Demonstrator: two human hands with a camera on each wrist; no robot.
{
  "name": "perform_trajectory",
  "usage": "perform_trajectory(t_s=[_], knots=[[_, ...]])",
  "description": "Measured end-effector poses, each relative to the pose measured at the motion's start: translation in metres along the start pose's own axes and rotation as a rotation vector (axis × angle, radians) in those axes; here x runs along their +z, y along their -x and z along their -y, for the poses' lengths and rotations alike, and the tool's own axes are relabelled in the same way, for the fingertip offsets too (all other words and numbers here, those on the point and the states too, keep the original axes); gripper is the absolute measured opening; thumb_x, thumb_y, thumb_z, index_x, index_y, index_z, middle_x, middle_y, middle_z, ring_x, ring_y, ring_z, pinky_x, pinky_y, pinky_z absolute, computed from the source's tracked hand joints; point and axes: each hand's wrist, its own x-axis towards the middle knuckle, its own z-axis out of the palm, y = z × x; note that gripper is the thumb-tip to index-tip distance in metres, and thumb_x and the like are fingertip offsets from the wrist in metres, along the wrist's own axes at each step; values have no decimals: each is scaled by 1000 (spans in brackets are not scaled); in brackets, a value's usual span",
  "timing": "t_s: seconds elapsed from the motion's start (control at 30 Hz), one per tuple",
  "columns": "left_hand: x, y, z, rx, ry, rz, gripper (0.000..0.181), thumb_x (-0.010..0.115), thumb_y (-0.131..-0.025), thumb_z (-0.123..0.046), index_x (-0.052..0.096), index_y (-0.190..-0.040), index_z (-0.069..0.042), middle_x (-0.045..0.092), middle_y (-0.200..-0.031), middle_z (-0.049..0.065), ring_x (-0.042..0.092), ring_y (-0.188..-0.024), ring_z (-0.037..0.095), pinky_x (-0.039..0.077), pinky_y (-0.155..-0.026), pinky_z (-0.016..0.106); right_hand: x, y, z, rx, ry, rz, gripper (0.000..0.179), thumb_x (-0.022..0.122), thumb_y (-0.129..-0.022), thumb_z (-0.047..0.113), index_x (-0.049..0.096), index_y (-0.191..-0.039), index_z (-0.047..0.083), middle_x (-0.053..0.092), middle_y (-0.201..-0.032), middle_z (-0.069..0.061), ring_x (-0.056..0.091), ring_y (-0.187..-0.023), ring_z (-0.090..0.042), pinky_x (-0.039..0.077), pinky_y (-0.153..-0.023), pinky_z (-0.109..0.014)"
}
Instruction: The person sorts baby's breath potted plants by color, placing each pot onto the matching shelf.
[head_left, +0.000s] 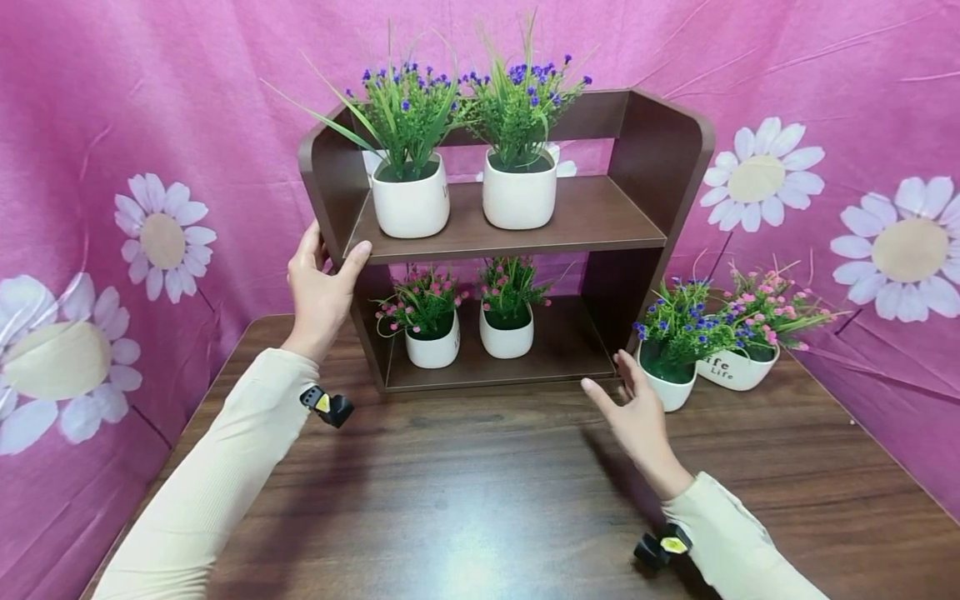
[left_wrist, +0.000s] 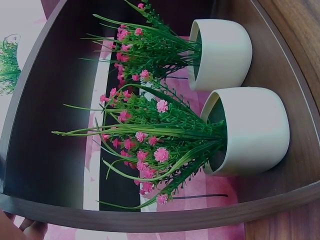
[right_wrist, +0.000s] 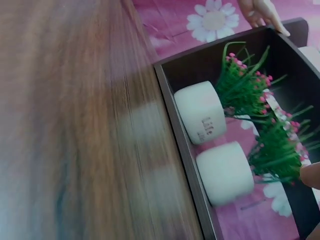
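Note:
A dark brown two-tier shelf (head_left: 663, 158) stands on the wooden table. My left hand (head_left: 318, 287) grips its left side panel, thumb on the front edge at the middle board and fingers behind the outer face. Near the lower right front corner is my right hand (head_left: 633, 421), thumb spread from the fingers, fingertips right at the shelf's side. On the upper board sit two white pots with purple flowers, a left pot (head_left: 411, 204) and a right pot (head_left: 519, 200). Below stand two smaller white pots with pink flowers, one (left_wrist: 252, 132) in front of the other (left_wrist: 225, 55) in the left wrist view.
Right of the shelf, a white pot with blue-purple flowers (head_left: 667, 387) stands close beside my right hand. Behind it is a longer white pot with pink flowers (head_left: 742, 371) and lettering. A pink curtain (head_left: 247, 67) printed with large daisies hangs behind the table (head_left: 465, 483).

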Motion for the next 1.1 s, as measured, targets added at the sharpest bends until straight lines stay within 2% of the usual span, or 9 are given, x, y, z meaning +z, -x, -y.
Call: perform_trajectory(t_s=[0.1,0.27,0.33,0.47,0.57,0.63,0.77,1.0,1.1], knots=[[-1,-5,13,3,0,-10,55,73,-84,-7,53,-135,-4,61,-126,15,59,-111,24,45,-96,26,-15,6,-1,-3,32,-41,70,71,-87,13,34,-144,-4,40,-145,-26,38,-134,-36,36,-107,-43],[-2,-6,22,-7,-10,-27,54,75,-82,-12,57,-133,-13,63,-123,12,61,-106,17,46,-92,25,-39,14,-2,-16,99,-125,68,73,-85,11,40,-142,-1,47,-141,-22,45,-129,-33,42,-96,-14],[-2,-6,22,-7,-19,-28,53,75,-82,-14,57,-133,-14,64,-122,11,61,-105,16,46,-92,26,-47,15,-3,-12,113,-155,69,73,-84,11,40,-143,0,47,-142,-20,45,-129,-33,40,-95,-10],[-1,-7,22,-9,-33,-26,53,75,-82,-15,57,-132,-15,64,-121,11,60,-104,15,46,-92,26,-59,14,-10,21,144,-207,73,73,-85,14,35,-145,0,42,-145,-20,42,-131,-35,41,-103,-31],[0,-8,23,-10,-21,-24,53,75,-82,-15,57,-132,-15,64,-121,12,60,-105,15,46,-92,26,-63,8,-19,61,176,-235,78,72,-85,19,30,-148,0,37,-145,-22,41,-130,-37,41,-102,-47],[0,-8,23,-7,-8,-22,53,75,-82,-14,57,-132,-14,63,-122,12,60,-105,15,46,-93,25,-63,4,-26,94,191,-245,82,72,-86,23,25,-149,0,35,-145,-24,40,-128,-38,41,-101,-51],[1,-8,22,1,7,-19,54,75,-82,-12,56,-133,-10,62,-124,12,60,-108,18,45,-95,25,-58,-6,-38,135,190,-248,90,72,-85,27,18,-151,-1,29,-146,-28,36,-130,-41,37,-103,-54],[1,3,-10,-17,-16,-2,54,70,-84,-3,51,-134,4,59,-126,23,58,-113,33,44,-99,31,-44,-18,-51,112,179,-312,97,77,-79,22,16,-149,-6,21,-149,-29,20,-138,-40,18,-115,-46],[0,4,-13,-22,-14,-2,54,70,-84,-3,51,-135,3,59,-125,24,58,-112,33,44,-98,29,-39,-22,-53,137,150,-335,100,78,-77,20,13,-150,-4,18,-150,-28,19,-139,-37,17,-116,-43]])
